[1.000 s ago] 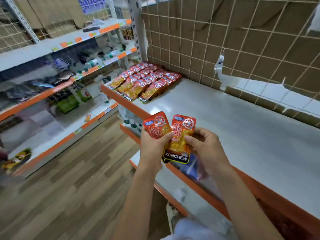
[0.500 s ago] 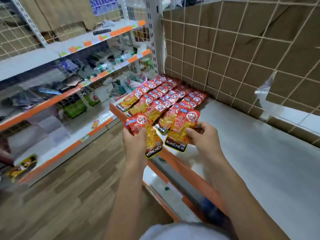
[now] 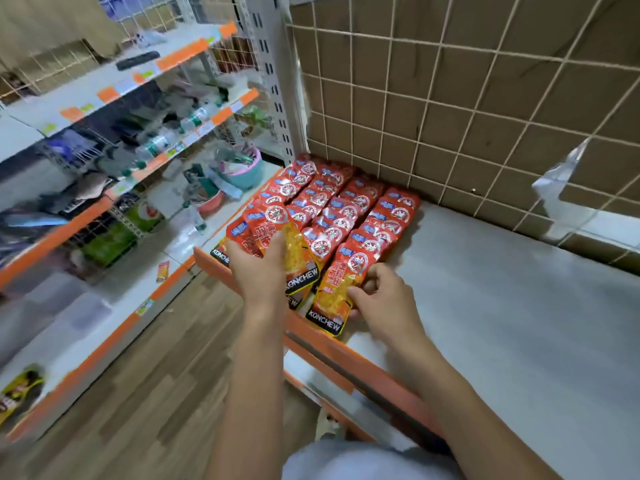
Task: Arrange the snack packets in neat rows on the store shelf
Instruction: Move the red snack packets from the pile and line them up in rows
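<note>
Snack packets (image 3: 346, 209) lie in four overlapping rows in the white shelf's (image 3: 502, 306) corner, against the wire grid (image 3: 450, 98). My left hand (image 3: 258, 268) grips an upper packet (image 3: 298, 252) covering the left rows; my right hand (image 3: 384, 296) pinches the front packet (image 3: 332, 289) of the rightmost row.

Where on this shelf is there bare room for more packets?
Free: the shelf right of the packet rows, between the mesh back wall and the orange front edge. Crowded: the left corner by the post, where the left hand and right hand hold packets.
</note>
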